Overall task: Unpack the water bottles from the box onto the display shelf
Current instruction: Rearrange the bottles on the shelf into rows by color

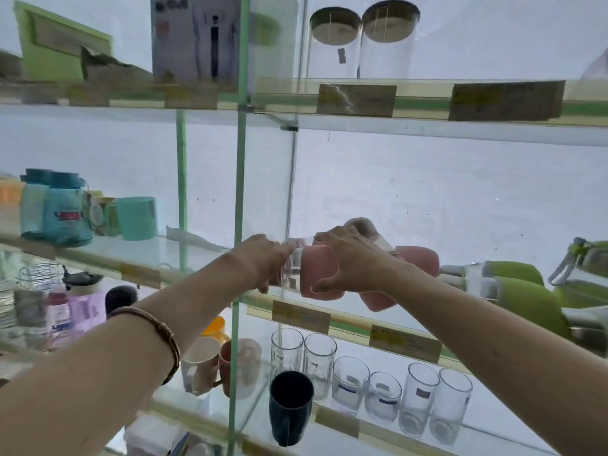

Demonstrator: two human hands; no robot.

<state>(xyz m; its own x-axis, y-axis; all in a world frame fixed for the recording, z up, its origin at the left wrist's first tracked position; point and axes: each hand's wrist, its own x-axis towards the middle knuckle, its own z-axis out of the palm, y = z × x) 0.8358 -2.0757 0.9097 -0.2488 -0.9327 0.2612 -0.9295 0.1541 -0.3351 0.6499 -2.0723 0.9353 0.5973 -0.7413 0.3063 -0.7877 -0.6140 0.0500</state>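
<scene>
Glass display shelf (348, 319) against white wall. Both hands on pink-sleeved bottle (317, 273) lying sideways at shelf's near edge: left hand (263, 260) pinches clear neck end, right hand (348, 258) wraps sleeve, likely steadying placement beside more pink bottles (418, 261). Green-sleeved bottles (516, 284) right.

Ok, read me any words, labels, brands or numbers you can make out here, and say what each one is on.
None can be read.
Shelf-edge price tags: blurred.
Stickers on the clear glasses: too small.
Label on the teal jug: blurred.
Pink-sleeved bottle under both hands: no visible text.
</scene>
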